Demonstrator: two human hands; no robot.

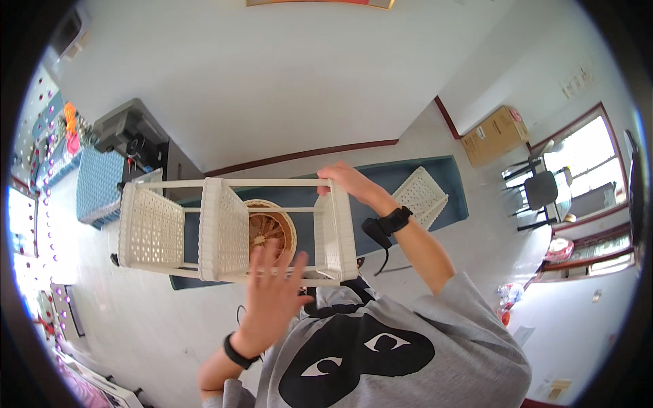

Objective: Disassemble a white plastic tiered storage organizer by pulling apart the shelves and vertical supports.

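At centre frame, a white lattice shelf rack (pixel 231 228) hangs tipped sideways, gripped at its upper right post by the right hand (pixel 343 180); the left hand (pixel 272 296), fingers spread, hovers below. Held single-handed, it could swing or drop onto the wicker basket (pixel 272 228) behind.

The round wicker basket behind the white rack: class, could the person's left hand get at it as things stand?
Probably not directly. The left hand is open at the white rack's near rail, and the rack's rails and woven panels stand between it and the round wicker basket.

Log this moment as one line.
right hand: gripping white lattice shelf rack top rail | left hand: open, at rack's lower rail | wicker basket: behind rack
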